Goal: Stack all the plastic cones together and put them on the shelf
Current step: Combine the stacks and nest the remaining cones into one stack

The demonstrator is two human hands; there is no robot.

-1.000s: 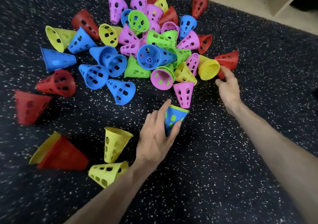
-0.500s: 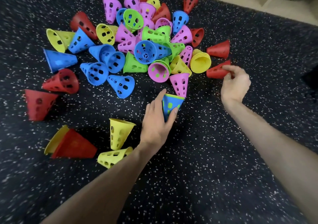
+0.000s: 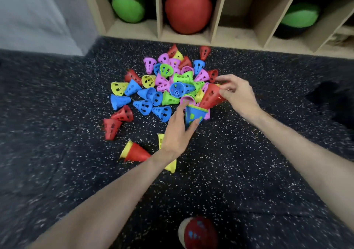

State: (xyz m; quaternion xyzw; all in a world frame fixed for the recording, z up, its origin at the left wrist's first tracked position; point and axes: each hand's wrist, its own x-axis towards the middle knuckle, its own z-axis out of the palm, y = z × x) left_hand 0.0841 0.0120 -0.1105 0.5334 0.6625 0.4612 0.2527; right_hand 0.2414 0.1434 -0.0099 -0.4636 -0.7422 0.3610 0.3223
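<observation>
My left hand (image 3: 177, 134) holds a short stack with a blue cone (image 3: 193, 115) outermost and green showing through its holes, its mouth turned up. My right hand (image 3: 236, 92) grips a red cone (image 3: 211, 96) by its wide rim, tilted with its narrow tip just above the mouth of the blue stack. Behind them a heap of several cones (image 3: 172, 80) in pink, green, blue, yellow and red lies on the dark speckled floor. A wooden shelf (image 3: 216, 36) with open compartments stands along the far wall.
Loose red cones (image 3: 112, 128) lie to the left, and a red cone nested over a yellow one (image 3: 134, 152) lies beside my left wrist. The shelf compartments hold a red ball (image 3: 188, 11) and green balls (image 3: 127, 4). A red and white ball (image 3: 198, 233) sits near me.
My right hand has lifted a red cone from the right of the heap and brought it left, tip down, over the blue stack. The camera has tilted up, bringing the shelf into view.
</observation>
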